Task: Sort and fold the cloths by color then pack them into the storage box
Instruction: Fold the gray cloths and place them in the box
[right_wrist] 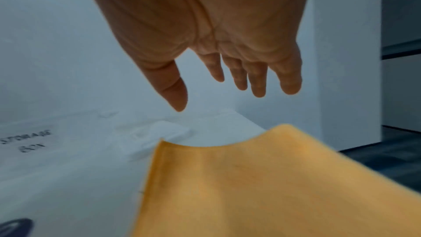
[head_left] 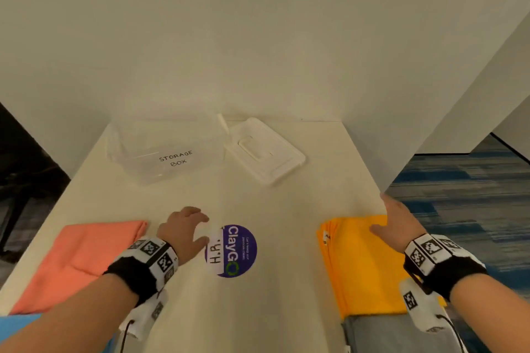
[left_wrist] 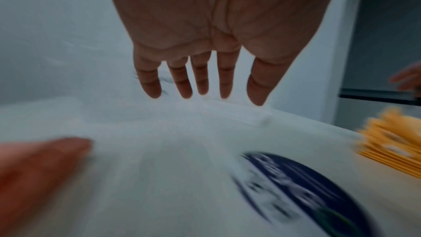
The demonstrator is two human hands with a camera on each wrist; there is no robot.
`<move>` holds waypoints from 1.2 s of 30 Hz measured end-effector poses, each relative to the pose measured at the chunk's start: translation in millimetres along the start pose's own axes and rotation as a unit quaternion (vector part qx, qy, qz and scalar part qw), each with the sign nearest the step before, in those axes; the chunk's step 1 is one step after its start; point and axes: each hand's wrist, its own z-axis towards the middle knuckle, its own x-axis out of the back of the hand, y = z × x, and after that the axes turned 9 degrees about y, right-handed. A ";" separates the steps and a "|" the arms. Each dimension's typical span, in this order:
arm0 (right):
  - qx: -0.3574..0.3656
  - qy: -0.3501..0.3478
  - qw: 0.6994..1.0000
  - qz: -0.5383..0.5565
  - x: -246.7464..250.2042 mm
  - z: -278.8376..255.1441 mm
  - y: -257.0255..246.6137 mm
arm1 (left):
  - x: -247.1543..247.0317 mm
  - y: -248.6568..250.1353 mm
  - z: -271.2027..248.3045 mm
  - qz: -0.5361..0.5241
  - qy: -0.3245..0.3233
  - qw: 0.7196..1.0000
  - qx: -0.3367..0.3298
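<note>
A folded salmon-pink cloth [head_left: 77, 258] lies at the table's near left. A stack of folded yellow cloths [head_left: 364, 264] lies at the near right. My left hand [head_left: 186, 229] hovers over the table between the pink cloth and a round sticker, fingers loosely spread and empty [left_wrist: 200, 78]. My right hand [head_left: 395, 221] is above the far edge of the yellow stack [right_wrist: 262, 177], fingers straight and apart, holding nothing [right_wrist: 239, 77]. The clear storage box [head_left: 163, 152] with its handwritten label stands empty at the far left, its white lid [head_left: 263, 149] beside it.
A round purple and white sticker [head_left: 232, 251] is stuck on the table's middle. A white wall runs behind the table and a white panel [head_left: 430, 94] stands at its right edge. Grey cloth [head_left: 378, 332] and blue cloth [head_left: 17, 321] show at the near edge.
</note>
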 end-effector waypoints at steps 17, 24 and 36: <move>0.234 -0.006 0.966 -0.112 -127.2 69.5 -354.1 | 85.0 -138.5 101.5 0.080 0.057 0.993 0.072; 0.263 -0.052 0.934 -0.236 -138.9 96.3 -375.6 | 85.8 -150.4 94.4 -0.031 0.112 0.993 -0.004; 0.264 -0.154 0.937 -0.169 -107.8 30.9 -276.0 | 86.3 -108.5 33.2 -0.007 0.063 0.997 -0.035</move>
